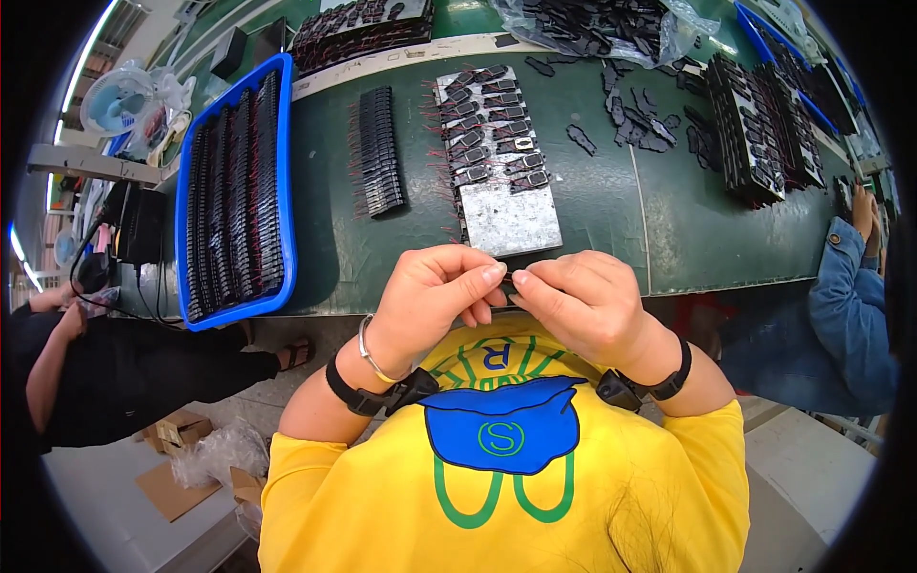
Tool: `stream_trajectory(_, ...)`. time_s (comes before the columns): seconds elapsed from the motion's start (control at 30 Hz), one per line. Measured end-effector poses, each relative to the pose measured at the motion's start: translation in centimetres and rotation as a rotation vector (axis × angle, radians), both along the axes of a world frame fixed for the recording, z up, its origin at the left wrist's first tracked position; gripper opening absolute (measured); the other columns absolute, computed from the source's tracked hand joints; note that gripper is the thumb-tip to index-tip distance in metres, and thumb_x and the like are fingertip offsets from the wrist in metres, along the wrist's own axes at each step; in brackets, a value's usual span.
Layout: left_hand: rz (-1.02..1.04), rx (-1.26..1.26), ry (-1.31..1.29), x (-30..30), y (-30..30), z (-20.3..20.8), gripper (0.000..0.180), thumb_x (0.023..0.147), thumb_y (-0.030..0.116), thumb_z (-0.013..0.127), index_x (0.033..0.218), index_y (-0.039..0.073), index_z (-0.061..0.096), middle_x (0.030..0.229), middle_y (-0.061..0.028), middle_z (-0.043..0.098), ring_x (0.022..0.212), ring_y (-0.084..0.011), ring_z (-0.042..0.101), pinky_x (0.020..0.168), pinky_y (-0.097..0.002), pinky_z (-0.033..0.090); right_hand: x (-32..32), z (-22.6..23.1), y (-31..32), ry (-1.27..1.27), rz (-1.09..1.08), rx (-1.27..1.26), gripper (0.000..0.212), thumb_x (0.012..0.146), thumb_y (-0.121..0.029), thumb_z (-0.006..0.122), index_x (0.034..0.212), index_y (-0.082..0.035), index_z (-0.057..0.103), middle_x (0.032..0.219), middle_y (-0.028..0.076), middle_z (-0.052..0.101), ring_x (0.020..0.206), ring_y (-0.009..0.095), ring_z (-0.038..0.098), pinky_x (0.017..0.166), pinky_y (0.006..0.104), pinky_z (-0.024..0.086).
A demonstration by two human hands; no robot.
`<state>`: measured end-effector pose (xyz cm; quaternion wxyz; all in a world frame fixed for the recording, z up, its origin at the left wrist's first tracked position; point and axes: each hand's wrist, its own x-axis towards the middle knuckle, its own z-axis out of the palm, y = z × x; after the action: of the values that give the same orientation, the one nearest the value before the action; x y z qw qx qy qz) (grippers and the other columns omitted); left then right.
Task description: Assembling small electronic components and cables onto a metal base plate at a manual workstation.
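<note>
My left hand [444,286] and my right hand [583,296] meet at the table's near edge, fingertips pinched together. Between them is a small dark part [507,279], mostly hidden by the fingers, so its kind is unclear. Just beyond my hands lies a grey metal plate [511,225]. Two columns of small black parts with oval faces [472,155] and thin red wires rest on it; its near end is bare metal. Left of the plate, a tight row of black parts with red wires [379,153] lies on the green table [597,215].
A blue tray [288,191] full of wired black parts stands at the left. Loose black pieces [640,119] and a plastic bag of them [611,29] lie beyond. Stacked loaded plates [745,134] stand at the right. Co-workers' arms [841,258] show at both sides.
</note>
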<state>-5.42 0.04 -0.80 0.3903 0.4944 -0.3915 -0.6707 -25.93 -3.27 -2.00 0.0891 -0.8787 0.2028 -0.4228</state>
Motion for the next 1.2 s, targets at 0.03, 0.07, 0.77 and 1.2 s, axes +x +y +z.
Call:
stream_trajectory(0.03,-0.039,0.027,0.03,0.3,-0.2,0.0,0.014,0.091,0.011,0.059,0.094,-0.002,0.064,0.076,-0.0096,0.067,0.059,-0.0106,0.061,0.052,-0.0199,0.048,0.0,0.0,-0.1,-0.02,0.022,0.006,0.026,0.067,-0.001,0.074,0.092,-0.001,0.065,0.081,0.009,0.065,0.063,0.021,0.062,0.053,0.0292,0.049)
stream_trajectory(0.07,-0.079,0.054,0.059,0.6,-0.3,0.1,0.014,0.091,0.011,0.059,0.093,-0.002,0.064,0.076,-0.0099,0.067,0.058,-0.0108,0.061,0.051,-0.02,0.048,0.1,-0.1,-0.2,-0.04,0.043,0.012,0.026,0.067,-0.002,0.074,0.092,-0.001,0.065,0.081,0.01,0.065,0.064,0.021,0.062,0.053,0.0294,0.049)
stream_trajectory(0.77,-0.069,0.036,0.192,2.1,0.5,-0.1,0.012,0.088,0.007,0.061,0.088,-0.005,0.062,0.072,-0.0142,0.066,0.054,-0.0146,0.061,0.05,-0.0238,0.052,-1.8,2.3,-14.5,0.731,-0.397,0.415,0.028,0.071,-0.016,0.067,0.095,-0.002,0.064,0.083,0.017,0.065,0.079,0.036,0.063,0.071,0.0431,0.052)
stream_trajectory(1.2,-0.054,0.014,0.198,3.1,0.9,-0.6,0.011,0.088,0.007,0.062,0.088,-0.005,0.063,0.072,-0.0146,0.066,0.053,-0.0152,0.062,0.05,-0.024,0.053,-5.8,0.5,-8.3,0.072,-0.224,0.566,0.018,0.071,-0.002,0.066,0.087,0.0,0.058,0.084,0.011,0.064,0.074,0.027,0.062,0.069,0.0324,0.05)
